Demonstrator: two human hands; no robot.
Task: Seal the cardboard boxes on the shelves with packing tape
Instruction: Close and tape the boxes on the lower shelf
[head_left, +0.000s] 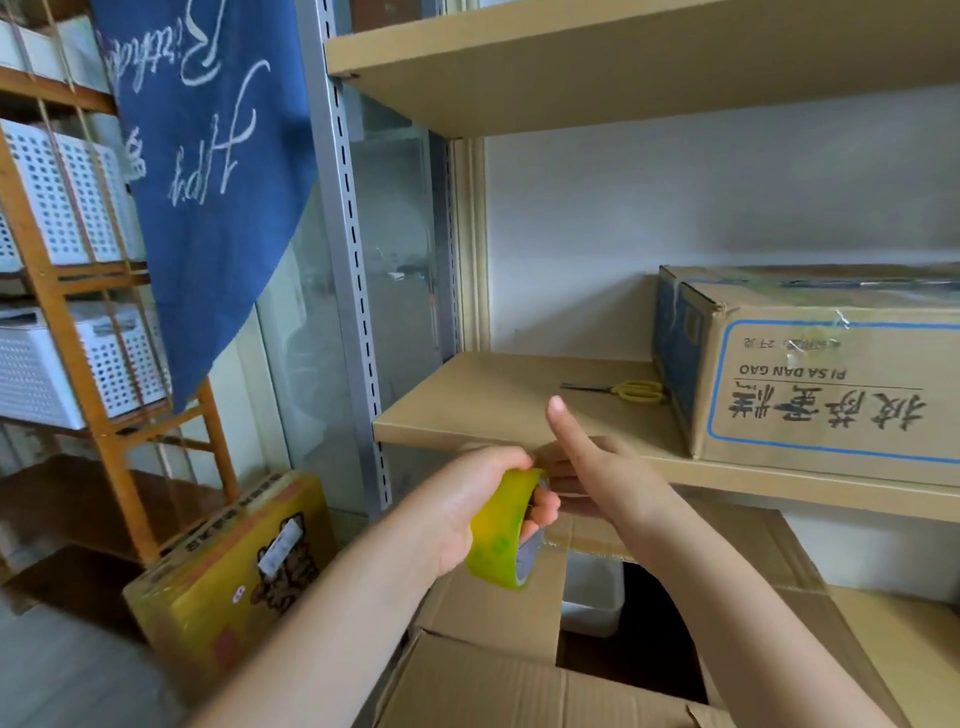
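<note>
My left hand (467, 512) grips a yellowish roll of packing tape (504, 530) in front of the middle shelf's front edge. My right hand (597, 478) is at the roll's right side, its fingers at the tape's end and the thumb sticking up. Below both hands a large cardboard box (483, 680) sits with its top flaps open and a dark gap in the middle. On the middle shelf (467, 400) at the right stands a cardboard box (810, 364) with blue print, its top covered in clear tape.
Yellow-handled scissors (631, 391) lie on the shelf beside the printed box. A yellow printed carton (228, 577) leans on the floor at the left. A grey slotted upright (348, 270), a blue cloth (208, 171) and a wooden rack with white baskets (62, 208) fill the left.
</note>
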